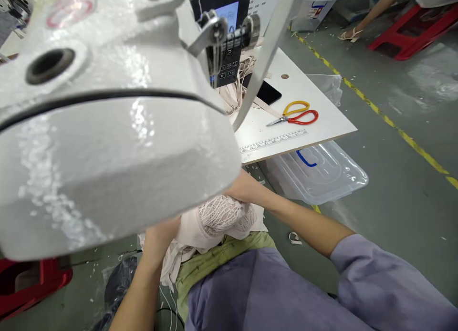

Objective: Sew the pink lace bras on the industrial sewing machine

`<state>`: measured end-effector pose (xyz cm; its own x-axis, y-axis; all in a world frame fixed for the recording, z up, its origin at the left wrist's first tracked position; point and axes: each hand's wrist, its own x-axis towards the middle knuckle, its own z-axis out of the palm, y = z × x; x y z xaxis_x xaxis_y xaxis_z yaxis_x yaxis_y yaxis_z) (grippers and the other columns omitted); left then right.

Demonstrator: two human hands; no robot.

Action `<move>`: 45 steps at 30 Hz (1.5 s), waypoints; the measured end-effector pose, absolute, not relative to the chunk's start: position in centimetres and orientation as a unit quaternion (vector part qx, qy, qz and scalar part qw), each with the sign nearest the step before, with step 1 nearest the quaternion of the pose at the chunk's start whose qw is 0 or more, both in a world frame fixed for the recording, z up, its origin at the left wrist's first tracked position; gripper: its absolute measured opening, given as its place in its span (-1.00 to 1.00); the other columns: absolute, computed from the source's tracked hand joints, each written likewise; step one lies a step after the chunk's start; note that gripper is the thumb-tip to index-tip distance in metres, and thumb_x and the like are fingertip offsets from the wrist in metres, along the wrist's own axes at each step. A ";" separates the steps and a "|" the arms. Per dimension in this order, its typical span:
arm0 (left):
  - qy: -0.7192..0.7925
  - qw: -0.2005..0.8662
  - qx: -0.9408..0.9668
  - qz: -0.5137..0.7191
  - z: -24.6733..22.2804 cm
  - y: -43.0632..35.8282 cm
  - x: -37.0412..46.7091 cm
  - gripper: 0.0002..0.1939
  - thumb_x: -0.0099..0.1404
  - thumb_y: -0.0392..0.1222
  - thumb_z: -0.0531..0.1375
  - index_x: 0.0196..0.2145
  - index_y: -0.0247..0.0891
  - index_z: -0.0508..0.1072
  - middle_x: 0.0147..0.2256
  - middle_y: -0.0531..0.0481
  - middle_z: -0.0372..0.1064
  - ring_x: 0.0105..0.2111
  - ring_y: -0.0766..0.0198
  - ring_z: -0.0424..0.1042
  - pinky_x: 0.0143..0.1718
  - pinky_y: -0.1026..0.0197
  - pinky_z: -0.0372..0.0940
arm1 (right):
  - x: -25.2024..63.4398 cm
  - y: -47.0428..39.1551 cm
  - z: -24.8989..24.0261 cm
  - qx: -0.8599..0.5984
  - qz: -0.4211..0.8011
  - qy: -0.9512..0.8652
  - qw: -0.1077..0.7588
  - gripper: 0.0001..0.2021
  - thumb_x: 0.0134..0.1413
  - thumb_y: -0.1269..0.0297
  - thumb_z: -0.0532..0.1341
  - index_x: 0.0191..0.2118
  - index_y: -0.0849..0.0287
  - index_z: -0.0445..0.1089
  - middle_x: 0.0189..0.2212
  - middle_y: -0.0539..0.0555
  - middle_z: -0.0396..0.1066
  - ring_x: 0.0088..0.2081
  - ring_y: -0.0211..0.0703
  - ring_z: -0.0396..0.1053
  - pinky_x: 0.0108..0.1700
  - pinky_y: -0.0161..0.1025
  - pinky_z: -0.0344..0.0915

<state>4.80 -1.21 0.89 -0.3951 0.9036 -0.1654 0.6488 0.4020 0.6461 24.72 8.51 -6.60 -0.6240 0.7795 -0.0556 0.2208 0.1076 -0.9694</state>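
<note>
A large white sewing machine head (118, 169) fills the left and centre of the view. Below its lower edge a pale pink lace garment (222, 216) lies over my lap. My left hand (165, 230) is at the garment's left side, its fingers hidden behind the machine. At the garment's upper right is my right hand (238, 187), with its fingers also out of sight under the machine's edge. Whether either hand grips the fabric cannot be made out. A green cloth (225, 254) lies beneath the garment.
On the white table (327, 123) are scissors (293, 114), a clear ruler (275, 141), a black phone (266, 91) and pink straps (232, 95). A lidded plastic box (322, 171) stands below the table edge. Red stools (415, 30) and another person's foot (351, 35) are farther off.
</note>
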 end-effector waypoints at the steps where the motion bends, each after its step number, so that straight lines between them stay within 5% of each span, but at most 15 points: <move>1: 0.796 0.256 0.490 0.248 1.0 -1.2 4.8 -0.55 0.15 0.01 0.21 -0.71 -0.13 0.06 -0.70 0.10 -0.08 -0.57 0.28 0.06 -0.58 0.24 0.03 | 24.9 8.2 -7.3 -0.356 0.583 -0.686 0.250 -0.43 0.01 -0.23 0.33 -0.05 0.16 0.49 -0.24 0.09 0.52 -0.09 0.09 0.45 0.05 -0.03 0.35; 6: 0.798 0.248 0.489 0.251 1.4 -1.3 4.6 -0.53 0.11 -0.07 0.19 -0.70 -0.15 -0.05 -0.69 0.11 -0.18 -0.58 0.34 -0.09 -0.62 0.26 -0.13 | 26.2 5.8 -11.8 -0.226 0.738 -0.614 0.162 0.07 -0.15 -0.45 0.26 0.36 0.17 0.11 0.24 0.31 0.27 0.19 0.19 0.30 0.23 0.05 0.23; 9: 0.790 0.255 0.491 0.265 1.5 -1.4 4.3 -0.55 0.12 -0.08 0.18 -0.69 -0.16 -0.05 -0.68 0.12 -0.18 -0.57 0.35 -0.13 -0.61 0.26 -0.18 | 27.4 4.6 -13.7 -0.154 0.798 -0.576 0.090 -0.17 -0.10 -0.24 0.39 0.21 0.16 0.34 0.11 0.21 0.41 0.13 0.08 0.37 0.20 -0.07 0.27; 12: 0.778 0.266 0.496 0.279 1.3 -1.3 4.1 -0.57 0.14 -0.10 0.18 -0.66 -0.16 -0.02 -0.66 0.12 -0.15 -0.55 0.36 -0.10 -0.59 0.27 -0.16 | 28.8 4.0 -14.5 -0.186 0.829 -0.525 0.052 -0.59 -0.03 0.01 0.44 -0.16 0.20 0.54 -0.30 0.04 0.54 -0.27 -0.17 0.47 -0.16 -0.25 0.41; 15: 0.763 0.274 0.503 0.299 1.1 -1.3 4.1 -0.60 0.15 -0.12 0.18 -0.63 -0.17 -0.01 -0.62 0.13 -0.09 -0.53 0.37 -0.07 -0.55 0.28 -0.12 | 30.0 3.8 -14.6 -0.232 0.844 -0.480 0.055 -0.63 -0.02 0.00 0.44 -0.44 0.26 0.49 -0.63 -0.11 0.32 -0.62 -0.40 0.15 -0.54 -0.40 0.15; 17: 0.773 0.279 0.488 0.295 1.0 -1.3 4.2 -0.56 0.15 -0.11 0.19 -0.63 -0.17 -0.06 -0.62 0.14 -0.15 -0.54 0.39 -0.11 -0.55 0.27 -0.16 | 30.5 3.7 -14.5 -0.250 0.845 -0.466 0.076 -0.56 -0.01 -0.08 0.41 -0.49 0.27 0.45 -0.66 -0.12 0.26 -0.63 -0.43 0.10 -0.56 -0.41 0.09; 21: 0.786 0.281 0.475 0.277 0.7 -1.5 4.0 -0.49 0.16 -0.08 0.19 -0.65 -0.17 -0.12 -0.67 0.17 -0.24 -0.58 0.41 -0.15 -0.56 0.26 -0.19 | 31.3 3.2 -14.1 -0.273 0.845 -0.444 0.116 -0.52 -0.03 -0.14 0.39 -0.39 0.27 0.48 -0.52 -0.01 0.44 -0.50 -0.33 0.34 -0.41 -0.35 0.29; 24: 0.786 0.234 0.511 0.257 0.5 -1.9 3.4 -0.54 0.25 -0.04 0.16 -0.67 -0.17 0.02 -0.68 0.14 -0.03 -0.60 0.37 0.06 -0.54 0.28 -0.02 | 32.0 3.1 -13.3 -0.270 0.848 -0.434 0.141 -0.58 0.00 -0.07 0.41 -0.30 0.28 0.53 -0.43 0.06 0.53 -0.40 -0.23 0.45 -0.27 -0.27 0.38; 27: 0.772 0.094 0.563 0.279 0.3 -3.3 3.5 -0.76 0.34 -0.06 0.13 -0.44 -0.21 0.37 -0.45 0.01 0.39 -0.37 0.23 0.41 -0.33 0.25 0.26 | 32.9 3.5 -11.8 -0.246 0.835 -0.467 0.154 -0.61 0.12 -0.04 0.34 -0.20 0.25 0.56 -0.34 0.10 0.56 -0.29 -0.13 0.51 -0.15 -0.17 0.42; 29: 0.729 0.013 0.609 0.313 0.7 -4.6 4.7 -0.86 0.37 -0.13 0.14 -0.21 -0.22 0.43 -0.25 -0.08 0.49 -0.21 0.18 0.49 -0.20 0.21 0.33 | 33.4 3.8 -10.2 -0.235 0.811 -0.511 0.159 -0.63 0.19 -0.03 0.29 -0.19 0.22 0.58 -0.33 0.12 0.57 -0.25 -0.08 0.51 -0.12 -0.15 0.42; 32: 0.545 0.000 0.759 0.356 2.0 -6.4 8.0 -0.70 0.37 -0.22 0.16 0.04 -0.25 0.35 -0.05 -0.19 0.49 0.03 0.14 0.46 0.01 0.15 0.36 | 33.4 4.1 -6.6 -0.185 0.762 -0.599 0.161 -0.68 0.24 0.04 0.25 -0.24 0.22 0.59 -0.39 0.10 0.56 -0.32 -0.13 0.50 -0.23 -0.25 0.40; 36: 0.378 0.083 0.887 0.253 3.7 -6.8 11.5 -0.34 0.29 0.07 0.26 0.22 -0.30 0.25 0.08 -0.26 0.45 0.19 -0.06 0.34 0.27 -0.12 0.16 | 32.0 3.2 -0.6 -0.064 0.678 -0.728 0.085 -0.76 0.29 0.21 0.20 -0.24 0.20 0.60 -0.36 0.07 0.58 -0.29 -0.18 0.51 -0.25 -0.34 0.34; 39: 0.457 0.227 0.849 0.137 3.3 -6.2 11.1 -0.45 0.20 0.21 0.29 -0.03 -0.26 0.48 -0.31 -0.06 0.56 -0.28 0.08 0.54 -0.09 0.02 0.39 | 30.8 2.2 2.5 -0.061 0.587 -0.807 0.024 -0.75 0.34 0.26 0.13 -0.22 0.11 0.59 -0.32 0.03 0.60 -0.30 -0.21 0.49 -0.25 -0.32 0.28; 41: 0.525 0.279 0.797 0.109 2.8 -5.7 9.8 -0.68 0.30 0.08 0.22 -0.39 -0.23 0.51 -0.57 0.04 0.41 -0.56 0.24 0.38 -0.45 0.17 0.28 | 30.2 2.2 3.0 -0.125 0.539 -0.832 0.026 -0.76 0.35 0.30 0.11 -0.13 0.07 0.55 -0.31 0.00 0.59 -0.34 -0.22 0.47 -0.28 -0.31 0.24; 45: 0.624 0.331 0.689 0.164 2.7 -4.4 6.7 -0.68 0.38 -0.06 0.14 -0.47 -0.22 0.52 -0.54 0.03 0.44 -0.54 0.32 0.35 -0.53 0.28 0.13 | 28.9 4.0 1.3 -0.272 0.481 -0.829 0.085 -0.78 0.30 0.25 0.15 -0.02 0.12 0.45 -0.42 -0.02 0.52 -0.40 -0.19 0.41 -0.34 -0.29 0.15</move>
